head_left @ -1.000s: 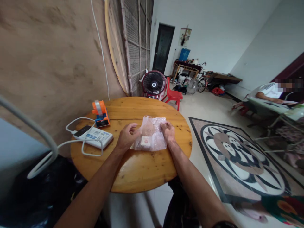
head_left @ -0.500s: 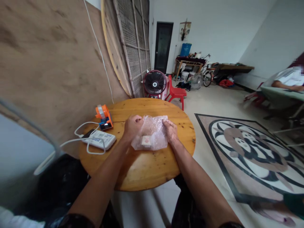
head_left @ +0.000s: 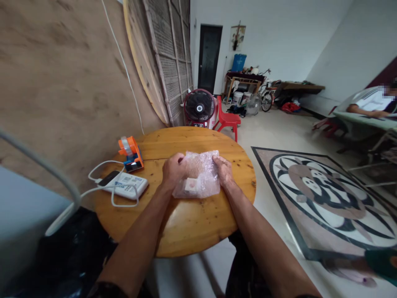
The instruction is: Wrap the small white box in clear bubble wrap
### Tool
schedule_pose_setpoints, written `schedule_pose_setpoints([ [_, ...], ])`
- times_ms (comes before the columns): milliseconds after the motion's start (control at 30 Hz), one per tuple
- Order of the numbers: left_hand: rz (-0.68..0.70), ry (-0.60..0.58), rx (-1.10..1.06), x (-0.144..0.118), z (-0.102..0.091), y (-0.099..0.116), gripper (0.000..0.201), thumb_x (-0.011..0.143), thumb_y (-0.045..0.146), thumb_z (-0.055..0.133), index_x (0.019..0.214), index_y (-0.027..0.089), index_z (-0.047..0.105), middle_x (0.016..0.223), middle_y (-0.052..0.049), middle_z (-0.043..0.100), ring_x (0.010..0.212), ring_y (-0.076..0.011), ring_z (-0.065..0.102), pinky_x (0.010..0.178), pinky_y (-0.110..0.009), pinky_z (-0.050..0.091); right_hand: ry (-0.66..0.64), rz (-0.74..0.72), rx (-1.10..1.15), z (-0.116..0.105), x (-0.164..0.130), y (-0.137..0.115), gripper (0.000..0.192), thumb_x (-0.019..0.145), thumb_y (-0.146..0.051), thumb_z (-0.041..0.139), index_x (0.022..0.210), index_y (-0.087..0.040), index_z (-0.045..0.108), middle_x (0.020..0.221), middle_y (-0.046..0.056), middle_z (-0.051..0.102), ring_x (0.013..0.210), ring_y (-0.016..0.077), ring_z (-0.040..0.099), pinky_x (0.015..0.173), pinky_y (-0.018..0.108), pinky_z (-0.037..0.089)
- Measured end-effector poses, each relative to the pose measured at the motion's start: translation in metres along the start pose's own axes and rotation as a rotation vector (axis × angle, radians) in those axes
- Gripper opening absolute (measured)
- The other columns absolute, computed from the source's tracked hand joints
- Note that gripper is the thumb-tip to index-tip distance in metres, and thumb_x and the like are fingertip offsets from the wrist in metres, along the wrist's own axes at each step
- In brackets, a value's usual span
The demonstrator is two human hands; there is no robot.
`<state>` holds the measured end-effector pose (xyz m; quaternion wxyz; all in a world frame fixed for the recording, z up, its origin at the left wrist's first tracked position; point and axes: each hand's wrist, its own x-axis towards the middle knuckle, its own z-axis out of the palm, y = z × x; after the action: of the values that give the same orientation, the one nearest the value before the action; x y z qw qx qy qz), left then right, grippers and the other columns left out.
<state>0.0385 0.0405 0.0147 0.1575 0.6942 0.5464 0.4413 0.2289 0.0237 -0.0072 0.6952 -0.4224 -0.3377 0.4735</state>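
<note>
A sheet of clear bubble wrap (head_left: pixel 206 182) lies over the round wooden table (head_left: pixel 182 231) between my hands. A small pale box (head_left: pixel 191 185) with a faint reddish mark rests at its lower left part; I cannot tell whether it is inside or on top of the wrap. My left hand (head_left: pixel 174 169) is closed on the upper left edge of the wrap, its fingertips partly hidden. With thumb and fingers, my right hand (head_left: pixel 223 169) pinches the upper right edge.
On the table's left are a white power bank (head_left: pixel 128 185) with a looped white cable and an orange and blue tape dispenser (head_left: pixel 130 153). Behind the table stand a fan (head_left: pixel 199 108) and a red chair (head_left: pixel 228 118). A person (head_left: pixel 372 103) sits at another table on the right.
The view has shifted slightly. Both hands keep their hold on the bubble wrap, and the left hand has turned a little around its edge.
</note>
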Motion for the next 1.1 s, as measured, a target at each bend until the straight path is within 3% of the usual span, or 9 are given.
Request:
schedule_pose_setpoints([
  [133,-0.193,0.029,-0.377,0.007,-0.001,-0.021,0.023,0.075,0.038,0.054,0.072,0.017,0.062,0.062,0.003,0.055,0.058,-0.012,0.049,0.054,-0.023,0.036,0.02,-0.025,-0.065,-0.002,0.001,0.003,0.033,0.062,-0.046,0.075,0.062,-0.02,0.056,0.054,-0.005,0.055,0.047,0.0104,0.042,0.048,0.025,0.036],
  [233,-0.284,0.04,-0.486,0.01,-0.003,-0.034,0.028,0.074,0.042,0.053,0.067,0.017,0.061,0.056,0.004,0.05,0.052,-0.0108,0.044,0.05,-0.023,0.034,0.036,-0.077,-0.171,-0.004,0.004,0.008,0.036,0.067,-0.049,0.071,0.059,-0.021,0.049,0.05,-0.007,0.047,0.045,0.009,0.035,0.047,0.024,0.03],
  [333,-0.279,0.042,-0.439,0.01,-0.004,-0.04,0.025,0.072,0.039,0.055,0.062,0.017,0.06,0.053,0.004,0.046,0.051,-0.0106,0.042,0.049,-0.023,0.031,0.052,-0.127,-0.322,-0.007,0.007,0.012,0.039,0.071,-0.051,0.066,0.058,-0.021,0.045,0.048,-0.008,0.037,0.046,0.008,0.027,0.046,0.024,0.023],
  [500,-0.257,0.052,-0.334,0.009,-0.007,-0.039,0.02,0.072,0.034,0.057,0.076,0.016,0.066,0.065,0.002,0.059,0.062,-0.0134,0.052,0.059,-0.024,0.038,0.094,-0.239,-0.464,-0.012,0.009,0.013,0.039,0.074,-0.051,0.062,0.059,-0.02,0.044,0.051,-0.008,0.033,0.05,0.0081,0.026,0.048,0.024,0.023],
  [633,-0.17,0.226,-0.025,0.004,-0.016,-0.026,0.028,0.07,0.028,0.06,0.097,0.019,0.065,0.076,0.0,0.062,0.071,-0.0161,0.056,0.068,-0.026,0.043,0.115,-0.292,-0.635,-0.01,0.008,0.009,0.034,0.076,-0.047,0.059,0.059,-0.019,0.049,0.053,-0.006,0.039,0.053,0.0093,0.032,0.052,0.025,0.028],
  [700,-0.086,0.276,0.029,-0.002,-0.021,-0.012,0.027,0.073,0.028,0.06,0.098,0.02,0.064,0.075,0.0,0.061,0.07,-0.0155,0.055,0.07,-0.026,0.043,0.142,-0.311,-0.75,-0.009,0.007,0.008,0.033,0.075,-0.046,0.06,0.057,-0.019,0.051,0.053,-0.005,0.042,0.054,0.0104,0.035,0.054,0.026,0.029],
  [800,0.068,0.163,-0.136,-0.014,-0.028,0.011,0.018,0.081,0.032,0.055,0.083,0.018,0.067,0.065,0.001,0.06,0.06,-0.0125,0.053,0.066,-0.024,0.043,0.152,-0.34,-0.846,-0.008,0.007,0.009,0.029,0.073,-0.043,0.061,0.058,-0.019,0.056,0.056,-0.003,0.049,0.056,0.0123,0.042,0.058,0.027,0.032],
  [900,0.164,0.017,-0.228,-0.022,-0.031,0.023,0.023,0.081,0.032,0.054,0.085,0.017,0.071,0.072,-0.002,0.066,0.061,-0.013,0.054,0.064,-0.025,0.044,0.148,-0.356,-0.843,-0.009,0.009,0.011,0.022,0.072,-0.039,0.061,0.062,-0.02,0.06,0.061,-0.001,0.055,0.059,0.0139,0.047,0.06,0.027,0.035],
  [1100,0.099,-0.39,-0.435,-0.014,-0.032,0.011,0.029,0.081,0.037,0.056,0.095,0.017,0.072,0.095,-0.006,0.073,0.088,-0.0211,0.066,0.082,-0.032,0.051,0.153,-0.327,-0.818,-0.011,0.013,0.012,0.017,0.071,-0.036,0.063,0.066,-0.02,0.063,0.063,0.0,0.06,0.06,0.0148,0.051,0.062,0.028,0.039],
])
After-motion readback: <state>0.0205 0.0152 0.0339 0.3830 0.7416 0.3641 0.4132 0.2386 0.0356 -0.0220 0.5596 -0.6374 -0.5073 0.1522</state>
